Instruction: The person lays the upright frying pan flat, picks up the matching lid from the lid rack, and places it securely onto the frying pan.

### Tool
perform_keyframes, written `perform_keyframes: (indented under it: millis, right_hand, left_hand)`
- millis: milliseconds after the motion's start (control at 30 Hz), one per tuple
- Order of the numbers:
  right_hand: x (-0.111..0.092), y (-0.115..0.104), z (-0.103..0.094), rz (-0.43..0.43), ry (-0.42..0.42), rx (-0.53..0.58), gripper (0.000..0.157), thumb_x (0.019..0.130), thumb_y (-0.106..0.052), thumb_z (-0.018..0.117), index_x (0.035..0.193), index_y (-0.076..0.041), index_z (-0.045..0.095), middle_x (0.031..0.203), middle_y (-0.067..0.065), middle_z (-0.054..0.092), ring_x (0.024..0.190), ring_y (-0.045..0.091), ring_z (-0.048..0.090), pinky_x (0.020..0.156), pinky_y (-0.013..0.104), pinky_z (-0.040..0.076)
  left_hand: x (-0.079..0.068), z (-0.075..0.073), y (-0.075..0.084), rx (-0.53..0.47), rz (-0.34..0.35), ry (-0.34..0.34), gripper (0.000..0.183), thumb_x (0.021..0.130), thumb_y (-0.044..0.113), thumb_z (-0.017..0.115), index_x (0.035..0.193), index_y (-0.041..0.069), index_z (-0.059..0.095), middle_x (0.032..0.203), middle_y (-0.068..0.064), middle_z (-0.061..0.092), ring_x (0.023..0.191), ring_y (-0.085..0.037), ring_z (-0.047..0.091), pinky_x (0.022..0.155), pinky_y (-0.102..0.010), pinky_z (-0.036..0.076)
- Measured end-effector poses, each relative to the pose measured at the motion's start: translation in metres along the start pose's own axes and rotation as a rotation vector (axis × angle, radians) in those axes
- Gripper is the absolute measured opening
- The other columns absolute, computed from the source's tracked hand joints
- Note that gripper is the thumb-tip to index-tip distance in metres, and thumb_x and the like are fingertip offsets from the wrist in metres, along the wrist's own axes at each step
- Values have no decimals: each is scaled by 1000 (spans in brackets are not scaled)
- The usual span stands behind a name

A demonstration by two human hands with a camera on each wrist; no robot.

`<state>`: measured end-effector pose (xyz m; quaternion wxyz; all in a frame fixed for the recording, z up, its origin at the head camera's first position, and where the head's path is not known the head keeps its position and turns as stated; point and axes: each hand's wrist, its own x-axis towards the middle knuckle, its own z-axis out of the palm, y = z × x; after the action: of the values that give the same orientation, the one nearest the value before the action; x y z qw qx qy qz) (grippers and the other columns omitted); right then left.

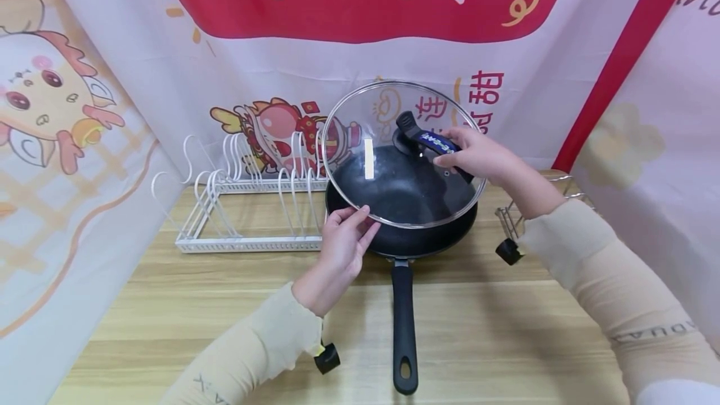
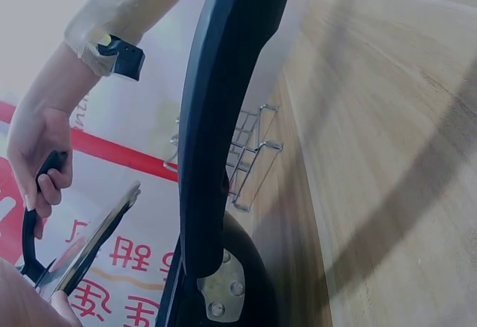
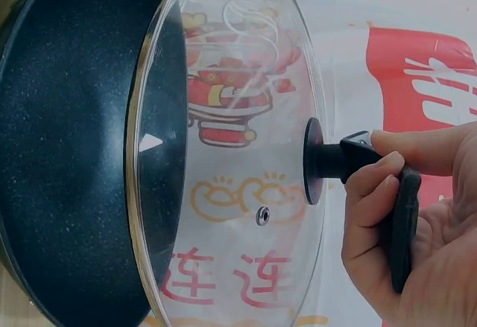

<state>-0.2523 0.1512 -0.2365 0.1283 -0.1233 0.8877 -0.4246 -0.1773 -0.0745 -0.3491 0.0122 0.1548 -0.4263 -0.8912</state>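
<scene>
A round glass lid [image 1: 360, 142] with a metal rim is held tilted over a black frying pan [image 1: 371, 242]. My right hand [image 1: 475, 154] grips the lid's black handle [image 3: 402, 223], its fingers curled round it in the right wrist view. At the lid's lower left rim, my left hand [image 1: 344, 245] pinches the edge between thumb and fingers. The pan stands on the wooden table, and its long handle [image 1: 404, 324] points toward me. Seen from the left wrist, that pan handle [image 2: 223, 118] rises close to the camera, with the lid edge [image 2: 97, 241] beyond it.
A white wire rack [image 1: 247, 244] with upright loops stands left of the pan. To the right, a metal wire rack [image 1: 509, 220] sits partly behind my right forearm. Printed cloth [image 1: 349, 61] hangs behind the wooden table [image 1: 225, 305] and along both sides.
</scene>
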Motion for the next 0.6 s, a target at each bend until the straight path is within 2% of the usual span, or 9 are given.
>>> perform_keyframes:
  millis: [433, 600]
  right_hand:
    - [4, -1, -5, -16, 11, -37, 54, 103, -13, 60, 148, 10, 40, 117, 21, 57, 85, 21, 53, 70, 30, 45]
    - [6, -4, -6, -9, 20, -65, 53, 103, -13, 59, 147, 10, 42, 119, 21, 58, 90, 22, 53, 72, 30, 46]
  left_hand:
    - [-4, 1, -1, -30, -4, -27, 18, 97, -6, 63, 98, 5, 49, 91, -5, 60, 75, -11, 62, 76, -26, 60]
    - [-5, 1, -2, -36, -7, -36, 18, 97, -6, 63, 99, 5, 49, 92, -7, 60, 78, -12, 62, 78, -26, 60]
